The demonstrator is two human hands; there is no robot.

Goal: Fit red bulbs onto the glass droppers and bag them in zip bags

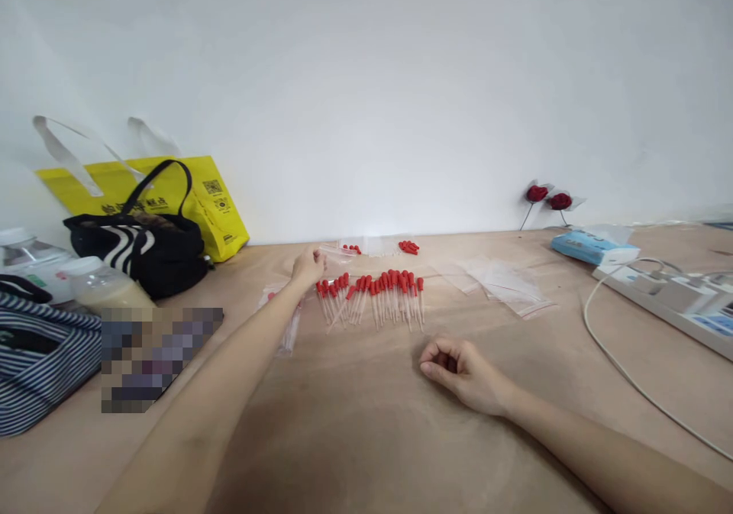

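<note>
My left hand [309, 266] reaches to the back of the table, its fingers drawn together beside a clear zip bag [339, 254]. Whether they grip the bag's corner or something smaller cannot be made out. Just right of that hand lie two rough rows of thin clear droppers [395, 285] with red rubber bulbs, bulbs pointing toward the wall. Closer to me, right of the droppers, my right hand [461, 373] rests on the table with curled fingers, thumb near the index fingertip. No object shows in its hollow. Loose red bulbs [408, 247] lie in a small pile behind the droppers.
Flat clear bags [509, 285] lie at right, and a filled bag [289, 331] sits under my left forearm. Tissues [595, 245], a power strip [676, 292] and a white cable [601, 346] occupy the right. Bags [143, 250] and a bottle [111, 289] stand left.
</note>
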